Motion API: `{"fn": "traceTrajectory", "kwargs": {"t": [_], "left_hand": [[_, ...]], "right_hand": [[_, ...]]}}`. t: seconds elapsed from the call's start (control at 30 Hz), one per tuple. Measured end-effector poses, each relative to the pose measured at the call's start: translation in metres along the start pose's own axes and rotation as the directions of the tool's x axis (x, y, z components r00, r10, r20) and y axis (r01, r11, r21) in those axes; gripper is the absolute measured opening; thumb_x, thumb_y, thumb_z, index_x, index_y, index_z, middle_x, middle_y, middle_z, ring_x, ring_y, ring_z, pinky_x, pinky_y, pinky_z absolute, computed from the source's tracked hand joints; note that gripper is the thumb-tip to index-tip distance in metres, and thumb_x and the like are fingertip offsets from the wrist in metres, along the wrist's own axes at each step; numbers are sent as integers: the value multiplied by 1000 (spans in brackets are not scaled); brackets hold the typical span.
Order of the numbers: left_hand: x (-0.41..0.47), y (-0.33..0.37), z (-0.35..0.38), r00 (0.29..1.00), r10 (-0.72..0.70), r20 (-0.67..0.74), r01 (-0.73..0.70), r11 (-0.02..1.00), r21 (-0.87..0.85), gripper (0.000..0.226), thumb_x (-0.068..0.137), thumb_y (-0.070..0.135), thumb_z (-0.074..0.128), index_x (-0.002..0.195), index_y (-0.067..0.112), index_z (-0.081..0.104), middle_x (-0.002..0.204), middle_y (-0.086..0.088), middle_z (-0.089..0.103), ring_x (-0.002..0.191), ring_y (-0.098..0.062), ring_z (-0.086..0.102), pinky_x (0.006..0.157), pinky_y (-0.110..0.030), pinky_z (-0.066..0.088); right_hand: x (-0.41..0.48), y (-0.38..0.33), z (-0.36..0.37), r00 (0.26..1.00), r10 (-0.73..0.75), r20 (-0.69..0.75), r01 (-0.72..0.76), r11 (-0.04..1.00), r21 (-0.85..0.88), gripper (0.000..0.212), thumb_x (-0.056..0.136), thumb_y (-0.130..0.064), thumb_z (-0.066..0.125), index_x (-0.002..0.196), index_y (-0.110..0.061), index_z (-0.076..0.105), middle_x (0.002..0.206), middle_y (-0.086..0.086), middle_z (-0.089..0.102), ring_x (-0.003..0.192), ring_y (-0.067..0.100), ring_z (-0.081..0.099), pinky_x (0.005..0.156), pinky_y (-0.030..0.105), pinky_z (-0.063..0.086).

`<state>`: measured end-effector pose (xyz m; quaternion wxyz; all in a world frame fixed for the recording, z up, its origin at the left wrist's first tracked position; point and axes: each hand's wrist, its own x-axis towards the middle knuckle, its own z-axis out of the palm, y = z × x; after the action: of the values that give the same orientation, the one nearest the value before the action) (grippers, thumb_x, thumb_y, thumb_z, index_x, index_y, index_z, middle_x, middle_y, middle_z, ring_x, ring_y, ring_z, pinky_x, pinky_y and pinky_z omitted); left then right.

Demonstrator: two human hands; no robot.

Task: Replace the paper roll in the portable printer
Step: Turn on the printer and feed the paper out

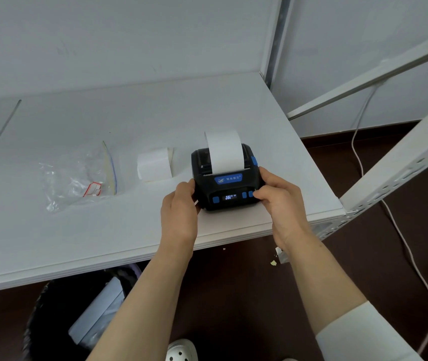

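My small black portable printer with blue buttons (227, 183) sat near the front right corner of the white shelf board (103, 230), a strip of white paper (224, 152) curling up from its slot. My left hand (180, 204) gripped its left side; my right hand (279, 196) held the right side, thumb against a blue button. A white paper roll (155, 164) lay just left, beside a clear plastic bag (82, 178).

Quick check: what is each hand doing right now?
Left hand: closed on the left side of the printer.
Right hand: gripping the printer's right side, thumb at the blue buttons.
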<state>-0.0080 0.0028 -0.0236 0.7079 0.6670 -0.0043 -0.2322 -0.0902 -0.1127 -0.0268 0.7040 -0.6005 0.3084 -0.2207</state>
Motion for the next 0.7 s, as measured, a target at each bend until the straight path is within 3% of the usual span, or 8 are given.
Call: {"fn": "traceTrajectory", "kwargs": {"t": [0.53, 0.7], "left_hand": [[0, -1, -1, 1000, 14, 10, -14, 1000, 11, 41, 92, 13, 27, 64, 22, 56, 78, 2, 60, 84, -12, 58, 78, -22, 48], [-1, 0, 0, 1000, 13, -2, -13, 999, 31, 45, 92, 14, 27, 62, 25, 58, 76, 4, 62, 82, -11, 59, 75, -22, 47]], "right_hand": [[0, 0, 0, 1000, 22, -13, -23, 1000, -21, 52, 76, 11, 44, 82, -36, 68, 77, -20, 73, 101, 8, 60, 101, 30, 42], [1, 2, 1, 999, 29, -29, -30, 999, -27, 51, 76, 10, 45, 87, -35, 67, 90, -12, 72, 108, 13, 58, 105, 36, 40]]}}
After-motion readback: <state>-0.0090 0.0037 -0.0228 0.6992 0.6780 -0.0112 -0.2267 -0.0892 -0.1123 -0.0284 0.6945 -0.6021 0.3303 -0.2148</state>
